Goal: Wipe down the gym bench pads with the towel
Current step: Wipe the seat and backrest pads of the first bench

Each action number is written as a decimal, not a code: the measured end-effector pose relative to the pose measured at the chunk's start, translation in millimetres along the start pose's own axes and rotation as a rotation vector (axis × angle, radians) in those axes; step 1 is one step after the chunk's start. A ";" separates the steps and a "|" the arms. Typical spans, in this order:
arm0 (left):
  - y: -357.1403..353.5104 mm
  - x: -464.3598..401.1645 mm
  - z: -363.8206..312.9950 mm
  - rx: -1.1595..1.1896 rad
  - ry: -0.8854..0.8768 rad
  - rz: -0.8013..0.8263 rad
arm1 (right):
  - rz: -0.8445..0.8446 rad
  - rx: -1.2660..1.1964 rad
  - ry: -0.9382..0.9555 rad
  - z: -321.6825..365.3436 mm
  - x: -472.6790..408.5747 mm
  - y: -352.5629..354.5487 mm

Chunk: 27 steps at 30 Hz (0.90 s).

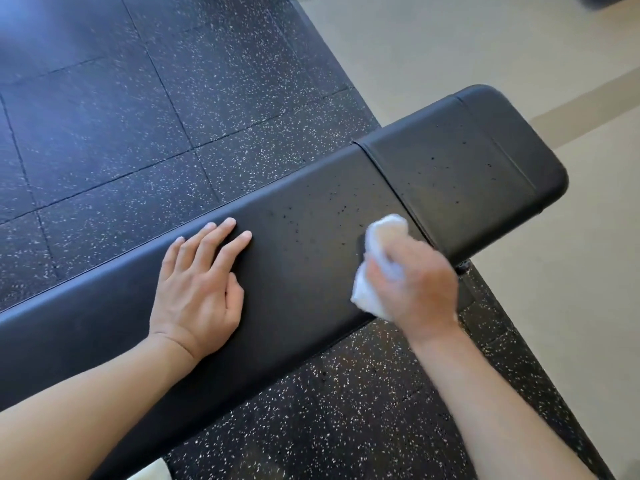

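A black padded gym bench runs slantwise through the head view, made of a long pad (277, 258) and a shorter, wider seat pad (460, 168) that meet at a narrow seam (391, 181); that seam serves as the landmark here. The right hand (415, 282) sits on the long pad just beside the seam, at the pad's near edge, fingers curled shut around a bunched white towel (377, 261); the towel bulges out past the knuckles toward the seam and hangs out again below the hand, pressed against the pad surface. The hand and cloth are slightly blurred, so the exact fingertip positions cannot be told. The left hand (201, 289) lies well away from the seam on the same long pad — palm down, fingers spread and straight, holding nothing, flat on the vinyl. Small dark droplets (311, 220) speckle the long pad between the left hand and the seam, and more dot the seat pad on the far side of it; the strip of pad right around the towel looks plainer. Beneath the bench lies black rubber tile flooring (138, 116) flecked with white; beyond the seat pad, far from the seam, the floor turns to a pale beige surface (519, 64).
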<state>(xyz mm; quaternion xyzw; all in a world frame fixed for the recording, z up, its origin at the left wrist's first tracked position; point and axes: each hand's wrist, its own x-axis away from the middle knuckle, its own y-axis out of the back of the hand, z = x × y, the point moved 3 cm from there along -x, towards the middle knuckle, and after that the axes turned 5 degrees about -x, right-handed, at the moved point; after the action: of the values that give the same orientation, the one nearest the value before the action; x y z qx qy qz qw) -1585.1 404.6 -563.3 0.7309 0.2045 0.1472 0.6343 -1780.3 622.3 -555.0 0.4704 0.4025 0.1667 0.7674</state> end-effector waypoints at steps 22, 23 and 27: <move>-1.7 0.1 3.9 0.010 -0.004 0.024 | 0.123 -0.283 -0.094 123.7 -131.9 -103.5; -1.7 0.6 3.7 0.011 -0.005 0.020 | 0.094 -0.284 -0.102 123.8 -127.6 -99.5; -2.9 0.5 4.4 0.012 -0.018 0.015 | -0.036 -0.257 -0.061 121.8 -68.2 -64.6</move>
<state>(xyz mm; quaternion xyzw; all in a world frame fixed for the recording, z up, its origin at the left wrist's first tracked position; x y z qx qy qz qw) -1582.9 401.3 -566.8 0.7375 0.1942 0.1443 0.6306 -1736.2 475.1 -550.5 0.3656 0.3627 0.1890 0.8361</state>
